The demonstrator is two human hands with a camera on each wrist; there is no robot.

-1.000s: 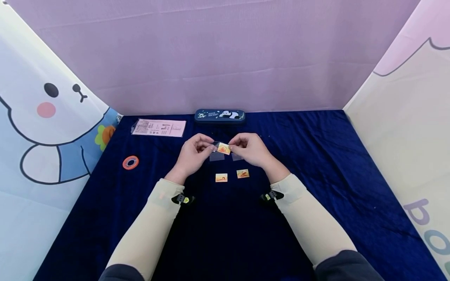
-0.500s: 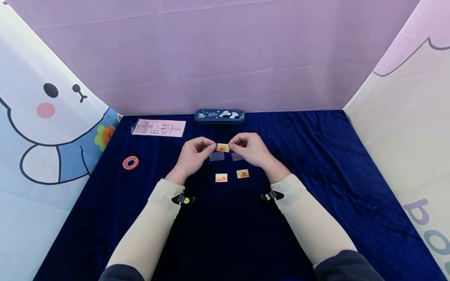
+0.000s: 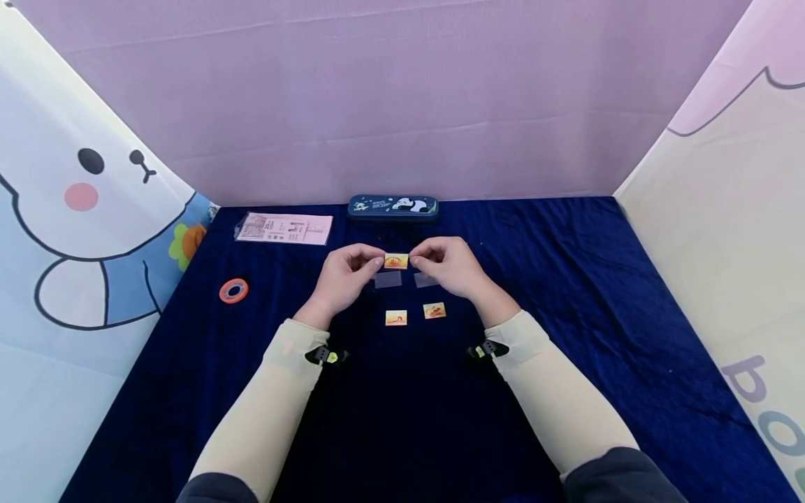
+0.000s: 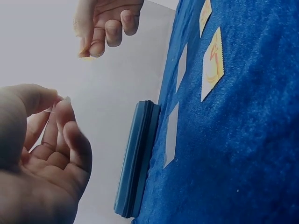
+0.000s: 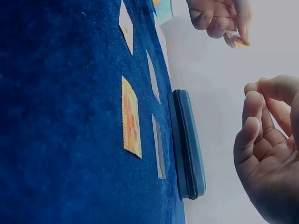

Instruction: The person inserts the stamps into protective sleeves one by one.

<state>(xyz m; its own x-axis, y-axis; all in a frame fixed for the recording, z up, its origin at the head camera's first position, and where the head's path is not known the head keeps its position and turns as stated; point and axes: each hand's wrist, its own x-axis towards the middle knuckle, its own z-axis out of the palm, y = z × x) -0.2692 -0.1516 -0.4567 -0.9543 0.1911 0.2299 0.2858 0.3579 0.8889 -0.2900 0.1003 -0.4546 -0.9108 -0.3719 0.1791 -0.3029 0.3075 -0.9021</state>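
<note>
At the far left, well out from your left fingers, a cartoon-printed cloth panel [image 3: 82, 209] rises at the table's side. Nearer, still left of those fingers and on your side of them, the orange ring [image 3: 234, 290] lies flat on the dark blue cloth [image 3: 189, 391]. Farther from you than your left fingertips, and off to their left, is a pink printed sheet [image 3: 286, 229], also lying flat.

Your left hand [image 3: 344, 281] comes next, thumb and forefinger pinched together; the right wrist view shows a bit of clear film [image 5: 229, 40] at their tips, with a touch of yellow beside it. The held picture card [image 3: 396, 261], yellow and orange, is between the fingertips of your two hands, raised off the cloth. Beyond the fingertips, at the table's far edge, sits a blue case [image 3: 393, 207] with a panda on it.

On your side of the held card, one clear rectangle [image 3: 388, 279] lies near your left fingertips, and a second clear rectangle [image 3: 424, 280] lies near your right fingers. Closer to you than both, a lower-left card [image 3: 396, 318] and a lower-right card [image 3: 434, 311] rest on the cloth, apart from each other.

Your right hand [image 3: 450, 270] pinches the held picture card between thumb and forefinger at its right edge.
</note>
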